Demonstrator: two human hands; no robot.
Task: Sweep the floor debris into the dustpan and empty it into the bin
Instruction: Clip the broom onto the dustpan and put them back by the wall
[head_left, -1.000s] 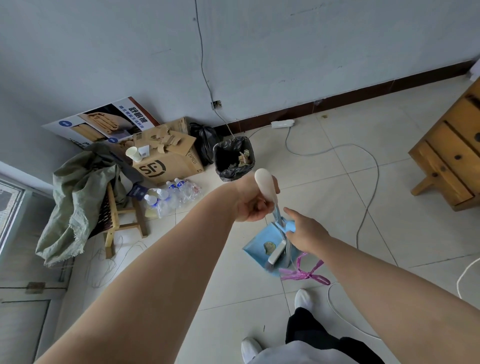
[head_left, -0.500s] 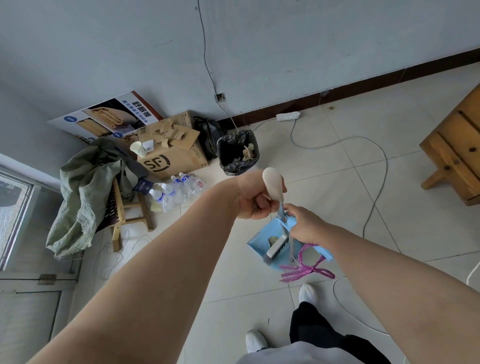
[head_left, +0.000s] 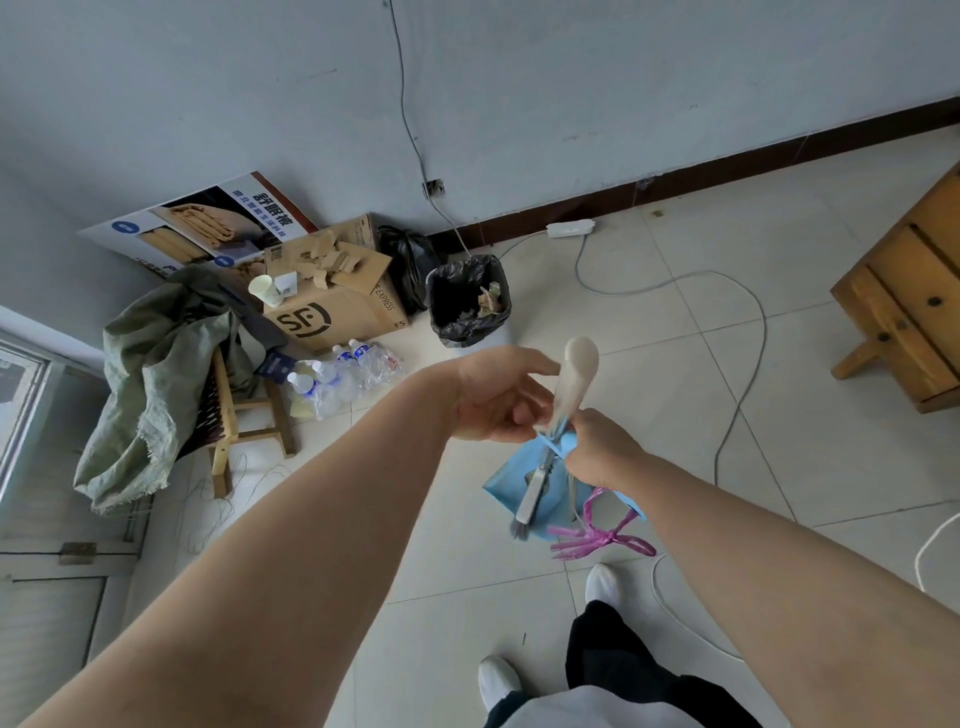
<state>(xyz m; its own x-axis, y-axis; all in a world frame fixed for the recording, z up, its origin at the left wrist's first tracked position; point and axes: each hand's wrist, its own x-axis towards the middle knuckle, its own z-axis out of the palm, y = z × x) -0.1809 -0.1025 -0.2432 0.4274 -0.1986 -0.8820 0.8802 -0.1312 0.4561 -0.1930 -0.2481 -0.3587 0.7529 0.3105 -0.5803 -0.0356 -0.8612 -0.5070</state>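
Note:
A blue dustpan (head_left: 505, 486) hangs tilted above the tiled floor, with my right hand (head_left: 605, 452) shut on its handle. A small brush (head_left: 531, 501) with a cream handle (head_left: 579, 369) stands in the pan, its shaft caught in the same grip. My left hand (head_left: 496, 397) is just left of the cream handle, fingers spread, no longer wrapped around it. A pink plastic ribbon (head_left: 597, 538) dangles under the pan. The bin (head_left: 467, 304), lined with a black bag and holding scraps, stands on the floor beyond my hands.
A cardboard box (head_left: 332, 309), plastic bottles (head_left: 343, 374) and a stool draped with a green sack (head_left: 156, 374) crowd the left. A wooden cabinet (head_left: 914, 306) stands at the right. A white cable (head_left: 748, 374) runs from a power strip (head_left: 570, 227) across the floor. My feet are below.
My left hand has opened off the cream brush handle, which it gripped before. Both hands with the dustpan have come closer to the bin.

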